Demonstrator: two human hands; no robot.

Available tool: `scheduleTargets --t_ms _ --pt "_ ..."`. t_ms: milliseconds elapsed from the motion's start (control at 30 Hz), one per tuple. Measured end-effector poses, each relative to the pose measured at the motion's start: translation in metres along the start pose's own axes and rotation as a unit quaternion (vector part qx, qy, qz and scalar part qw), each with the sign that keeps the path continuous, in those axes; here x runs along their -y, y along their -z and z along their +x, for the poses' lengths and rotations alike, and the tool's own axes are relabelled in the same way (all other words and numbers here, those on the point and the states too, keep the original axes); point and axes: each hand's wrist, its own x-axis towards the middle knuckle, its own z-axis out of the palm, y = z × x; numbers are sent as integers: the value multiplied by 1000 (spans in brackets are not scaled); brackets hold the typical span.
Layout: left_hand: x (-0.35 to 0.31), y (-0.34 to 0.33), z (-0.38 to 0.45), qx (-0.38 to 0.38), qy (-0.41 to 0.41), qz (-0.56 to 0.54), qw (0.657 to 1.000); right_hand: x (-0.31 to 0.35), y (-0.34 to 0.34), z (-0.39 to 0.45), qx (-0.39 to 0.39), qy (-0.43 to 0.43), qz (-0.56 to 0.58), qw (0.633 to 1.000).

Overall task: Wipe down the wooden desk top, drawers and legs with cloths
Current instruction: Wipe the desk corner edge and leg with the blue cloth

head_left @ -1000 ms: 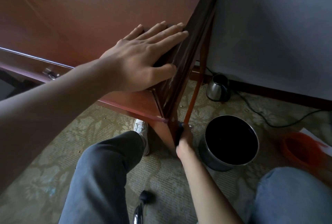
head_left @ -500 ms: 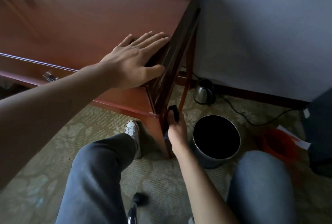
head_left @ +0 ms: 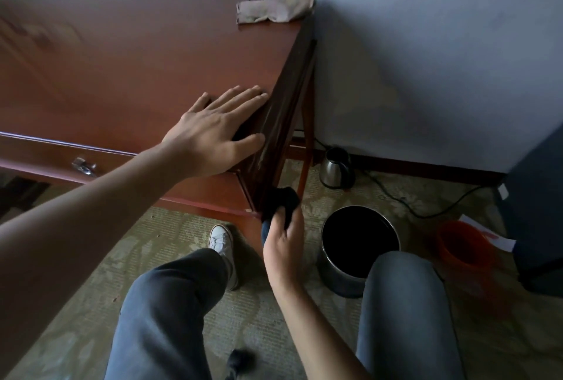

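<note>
Carpeted floor lies beneath the desk (head_left: 137,74): left hand (head_left: 213,132) lies spread flat on its corner, right hand (head_left: 281,242) grips a dark cloth (head_left: 278,199) against the front leg; the bin (head_left: 359,245) beside that leg risks a knock.

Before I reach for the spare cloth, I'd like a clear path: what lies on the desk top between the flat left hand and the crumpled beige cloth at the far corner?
Only bare reddish-brown wooden desk top in the head view, from left hand to crumpled beige cloth.
</note>
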Motion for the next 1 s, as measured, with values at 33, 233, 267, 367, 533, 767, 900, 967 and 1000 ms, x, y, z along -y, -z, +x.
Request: scheduleTargets --t_ms 33,233,267,367,533,767,900,967,1000 --pt "1 -1 0 0 -1 -1 1000 0 1 -3 6 1 -12 1000" --pt "4 -3 3 11 2 -16 1000 18 -11 69 12 16 5 1000" --pt "4 -2 4 15 5 -25 1000 20 -17 103 10 17 -5 1000" --pt "5 -1 7 21 11 -45 999 30 -34 204 -8 -9 -38 999" --pt "7 -2 7 18 6 -43 999 35 -27 201 13 -2 -12 1000" --pt "5 -3 3 -17 1 -57 998 9 22 18 116 33 7 993" --pt "-1 -2 -3 -94 2 -72 993 18 8 40 132 99 -35 986" --pt "-3 0 -5 -100 4 -58 993 25 1 67 98 101 -58 988" --pt "-4 1 -5 -90 11 -53 994 31 -1 82 79 92 -64 991"
